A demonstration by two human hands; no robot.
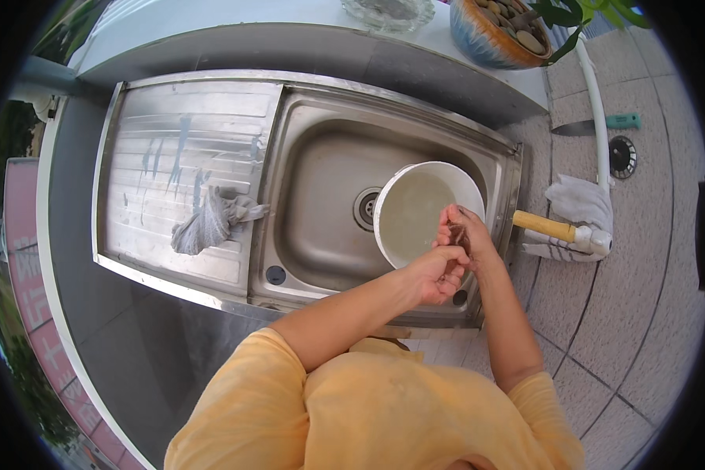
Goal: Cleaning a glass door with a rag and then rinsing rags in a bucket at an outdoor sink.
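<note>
A round white bucket of cloudy water stands in the stainless steel sink, beside the drain. Above the bucket's near right rim, my right hand curls around a small, wet-looking dark brown item, too unclear to name. My left hand is close against it, lower and to the left, with its fingers curled; whether it also grips the item is hidden. On the ribbed drainboard, left of the basin, lies a twisted grey cloth.
Right of the sink are a yellow-handled tool with grey cloth on its white shaft, a green-handled knife and a black drain strainer. A potted plant and a glass dish stand on the ledge behind.
</note>
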